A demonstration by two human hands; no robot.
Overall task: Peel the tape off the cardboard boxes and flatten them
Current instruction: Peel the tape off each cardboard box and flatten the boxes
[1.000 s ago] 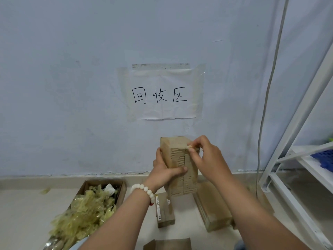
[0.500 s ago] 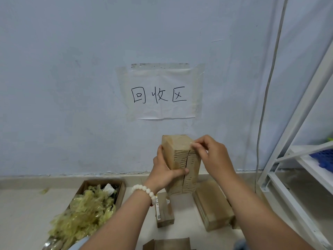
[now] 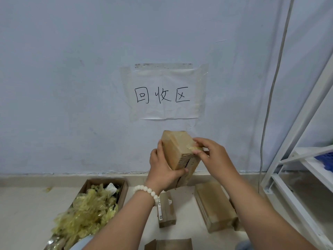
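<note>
- The cardboard box (image 3: 177, 150) was held up in front of the wall, above the floor, tilted with its top end leaning to the left.
- A seam ran down the box's near face, with printed lines on either side of it.
- A crumpled strip of yellowish clear tape (image 3: 194, 147) stood off the box's upper right edge.
- The right hand (image 3: 210, 154) pinched that strip between thumb and fingertips, just beside the box.
- The left hand (image 3: 162, 170) gripped the box from its left side, fingers behind it and thumb laid across the lower front face.
- A white bead bracelet (image 3: 147, 191) sat on the left wrist.
- Below the hands, a small taped box (image 3: 166, 212) and a larger taped box (image 3: 215, 206) lay on the pale floor, apart from each other.
- Another piece of cardboard (image 3: 169, 244) showed at the bottom edge.
- To the left, an open carton (image 3: 106, 183) held a heap of crumpled yellowish tape (image 3: 86, 212).
- A paper sign (image 3: 165, 94) with handwritten characters was taped to the wall.
- A white metal rack (image 3: 306, 123) stood at the right, with a grey cable (image 3: 277, 69) hanging beside it.
</note>
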